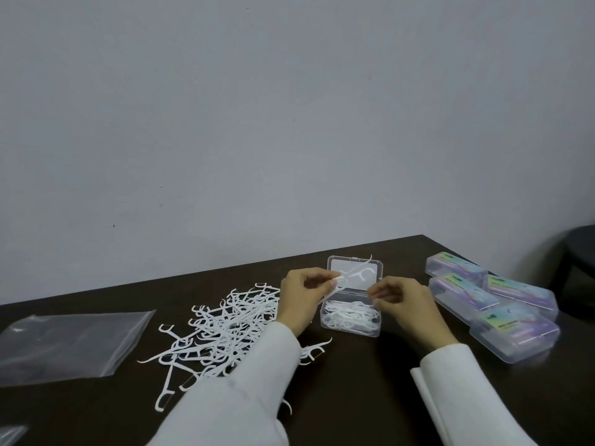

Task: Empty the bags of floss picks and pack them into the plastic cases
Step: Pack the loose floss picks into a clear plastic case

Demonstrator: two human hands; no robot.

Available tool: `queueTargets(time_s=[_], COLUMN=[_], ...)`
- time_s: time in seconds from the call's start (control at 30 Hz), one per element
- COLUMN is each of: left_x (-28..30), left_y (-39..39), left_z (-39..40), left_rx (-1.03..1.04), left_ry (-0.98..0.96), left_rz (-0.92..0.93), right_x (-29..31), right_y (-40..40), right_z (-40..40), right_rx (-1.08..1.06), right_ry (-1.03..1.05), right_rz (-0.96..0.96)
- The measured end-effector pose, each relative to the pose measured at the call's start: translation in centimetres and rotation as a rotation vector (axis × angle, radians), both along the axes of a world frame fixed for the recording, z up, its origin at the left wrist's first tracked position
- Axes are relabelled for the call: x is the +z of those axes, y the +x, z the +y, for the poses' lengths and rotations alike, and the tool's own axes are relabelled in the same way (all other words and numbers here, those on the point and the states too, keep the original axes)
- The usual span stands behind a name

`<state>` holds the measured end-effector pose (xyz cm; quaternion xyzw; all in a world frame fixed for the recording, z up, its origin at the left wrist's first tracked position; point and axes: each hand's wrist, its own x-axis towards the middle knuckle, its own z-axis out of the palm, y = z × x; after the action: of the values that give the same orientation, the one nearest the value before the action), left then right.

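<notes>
An open clear plastic case (351,328) stands mid-table with its lid raised and white floss picks lying inside. My left hand (297,299) hovers at the case's left edge and pinches a few floss picks (346,278) that stick up in front of the lid. My right hand (402,300) is over the case's right edge with fingers curled; I cannot see whether it holds anything. A loose pile of white floss picks (222,329) spreads over the dark table to the left of the case. An emptied clear zip bag (64,342) lies flat at the far left.
Several closed plastic cases (502,300) with colourful labels are stacked at the right side of the dark table (354,397). Another bag corner (9,434) shows at the bottom left. A dark stool (579,249) stands beyond the table's right edge. A grey wall is behind.
</notes>
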<state>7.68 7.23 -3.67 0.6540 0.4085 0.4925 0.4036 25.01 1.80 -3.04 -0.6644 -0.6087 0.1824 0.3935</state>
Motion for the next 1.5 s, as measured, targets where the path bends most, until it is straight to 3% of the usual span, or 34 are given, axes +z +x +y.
queueTargets(time_s=[0.3,0.6,0.73,0.8,1.03,1.2,1.33,1.5], left_x=[0.1,0.6,0.7,0.8,0.4,-0.5,-1.0,-0.6], left_y=[-0.3,-0.6,-0.5,-0.4,0.6,1.4,1.4,1.0], left_z=[0.5,0.3,0.2,0.1,0.2,0.4,0.4,0.5], left_rx=[0.013,0.031,0.019,-0.004,-0.077,-0.069,-0.048,-0.032], left_ry=[-0.005,-0.007,-0.013,-0.024,-0.019,0.090,0.175,0.167], left_rz=[-0.079,-0.074,-0.077,-0.085,0.007,0.224,0.424,0.368], right_x=[0.1,0.4,0.2,-0.1,0.3,-0.1,-0.2,-0.3], right_y=[-1.2,-0.4,-0.2,0.1,-0.1,0.0,0.4,0.5], right_z=[-0.2,-0.4,-0.4,-0.2,0.0,0.2,0.1,0.2], right_rx=[0.045,-0.094,-0.113,-0.137,-0.041,0.014,0.027,-0.020], right_ry=[0.005,0.159,-0.040,-0.045,0.183,0.069,0.045,0.059], right_rz=[-0.322,0.004,-0.182,-0.202,0.200,0.039,0.034,0.005])
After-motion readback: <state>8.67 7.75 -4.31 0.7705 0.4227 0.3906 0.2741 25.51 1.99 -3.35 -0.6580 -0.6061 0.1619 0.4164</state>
